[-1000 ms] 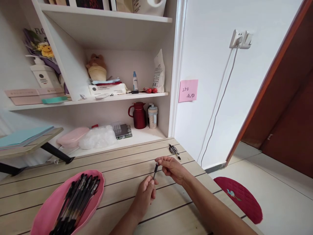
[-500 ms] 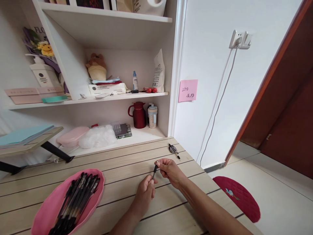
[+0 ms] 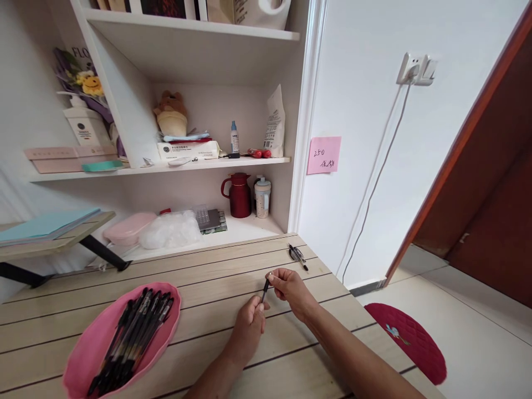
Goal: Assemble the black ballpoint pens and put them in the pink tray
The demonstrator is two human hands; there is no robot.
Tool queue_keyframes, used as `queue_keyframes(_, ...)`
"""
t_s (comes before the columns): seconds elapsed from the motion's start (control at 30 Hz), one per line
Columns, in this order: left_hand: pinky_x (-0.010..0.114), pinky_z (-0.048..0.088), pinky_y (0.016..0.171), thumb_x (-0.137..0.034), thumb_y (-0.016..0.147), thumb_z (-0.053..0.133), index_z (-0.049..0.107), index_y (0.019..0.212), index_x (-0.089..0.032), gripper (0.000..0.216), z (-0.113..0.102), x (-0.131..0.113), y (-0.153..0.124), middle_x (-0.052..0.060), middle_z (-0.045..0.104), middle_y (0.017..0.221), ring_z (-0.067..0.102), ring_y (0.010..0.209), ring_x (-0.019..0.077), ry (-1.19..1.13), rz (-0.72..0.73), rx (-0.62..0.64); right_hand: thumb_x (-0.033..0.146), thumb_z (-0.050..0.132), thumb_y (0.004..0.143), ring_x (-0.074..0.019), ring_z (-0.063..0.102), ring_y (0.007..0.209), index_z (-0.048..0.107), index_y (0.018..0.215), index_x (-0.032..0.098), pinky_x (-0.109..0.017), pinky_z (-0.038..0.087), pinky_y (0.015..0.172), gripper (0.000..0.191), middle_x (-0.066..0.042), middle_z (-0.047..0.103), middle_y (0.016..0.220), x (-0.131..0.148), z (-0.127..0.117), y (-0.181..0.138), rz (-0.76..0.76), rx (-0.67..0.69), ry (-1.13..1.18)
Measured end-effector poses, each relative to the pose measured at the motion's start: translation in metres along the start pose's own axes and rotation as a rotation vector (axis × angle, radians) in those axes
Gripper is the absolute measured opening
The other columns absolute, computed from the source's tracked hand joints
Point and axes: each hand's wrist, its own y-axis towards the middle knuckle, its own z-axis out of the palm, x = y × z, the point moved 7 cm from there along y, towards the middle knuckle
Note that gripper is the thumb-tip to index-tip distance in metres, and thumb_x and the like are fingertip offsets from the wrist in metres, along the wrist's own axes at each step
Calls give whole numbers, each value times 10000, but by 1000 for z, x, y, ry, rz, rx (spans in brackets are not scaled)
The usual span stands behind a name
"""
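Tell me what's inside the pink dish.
A bundle of black pens lies in the pink dish. They cover part of its bottom, so whatever is beneath them cannot be seen.

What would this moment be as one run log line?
left hand: holds pen, near end | right hand: pinches pen, far end | pink tray: black pens inside, left of hands

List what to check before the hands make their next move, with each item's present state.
1. Left hand gripping the pen: ok.
2. Right hand at the pen's other end: ok.
3. Both pen ends fully visible: not ok; the hands cover them.
4. Pen's parts tightly joined: cannot tell.
5. Spare pens lying in the pink tray: ok.
6. Small dark items apart from both hands: ok.
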Motion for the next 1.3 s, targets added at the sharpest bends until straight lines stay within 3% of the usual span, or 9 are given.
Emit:
queue_keyframes(0.13, 203, 155, 416, -392, 775, 466, 512, 792, -181, 216, 0, 5, 2, -89, 358, 424, 210, 371, 65, -69, -59, 41, 470, 675, 592, -32, 342, 410, 614, 795, 148, -205, 172, 396, 386, 21, 533, 631, 2, 2, 0, 24, 83, 80)
queue_keyframes(0.23, 200, 139, 416, -383, 783, 454, 499, 798, -184, 205, 1, 6, 2, -89, 358, 425, 207, 378, 65, -67, -84, 63, 470, 678, 599, -32, 315, 403, 630, 903, 148, -211, 148, 400, 446, 35, 506, 579, 2, 2, 0, 32, 130, 134)
queue_keyframes(0.4, 200, 149, 423, -376, 791, 442, 492, 794, -183, 199, 2, 5, 0, -88, 350, 422, 217, 393, 70, -33, -71, 61, 427, 704, 584, -32, 230, 385, 623, 777, 125, -221, 107, 404, 367, 83, 354, 428, 1, 1, 3, 14, 128, 169)
queue_keyframes(0.67, 204, 215, 447, -389, 805, 416, 502, 815, -170, 236, 2, -1, -1, -84, 364, 439, 281, 420, 82, 55, 14, 62, 445, 694, 589, -34, 247, 373, 472, 574, 163, -214, 115, 399, 359, 76, 384, 398, -8, 4, 2, 32, 65, 164)
queue_keyframes(0.73, 203, 208, 443, -397, 807, 410, 496, 823, -170, 244, 2, 2, 0, -89, 355, 440, 267, 412, 78, 43, 9, 72, 419, 707, 589, -34, 272, 384, 519, 626, 157, -211, 127, 402, 324, 67, 426, 433, -5, 5, 1, 36, 100, 179)
queue_keyframes(0.87, 200, 179, 429, -399, 811, 397, 485, 825, -171, 245, 2, 6, 2, -96, 338, 439, 226, 396, 70, 26, -4, 77, 359, 742, 564, -26, 330, 431, 615, 868, 160, -210, 162, 413, 385, -10, 598, 714, 0, 6, -1, 75, 202, 232)
queue_keyframes(1.07, 197, 176, 423, -386, 810, 402, 472, 822, -172, 226, 4, 2, 0, -94, 334, 442, 238, 408, 71, 32, -14, 93, 369, 731, 581, -27, 255, 388, 574, 659, 139, -215, 111, 405, 289, 69, 399, 427, -2, -1, 3, 45, 133, 225)
queue_keyframes(1.3, 198, 187, 427, -389, 808, 399, 468, 820, -174, 226, 4, -1, -2, -94, 343, 446, 245, 411, 72, 47, -19, 93, 381, 707, 603, -30, 286, 390, 570, 720, 142, -210, 120, 400, 299, 64, 432, 460, 0, 3, 0, 72, 197, 209)
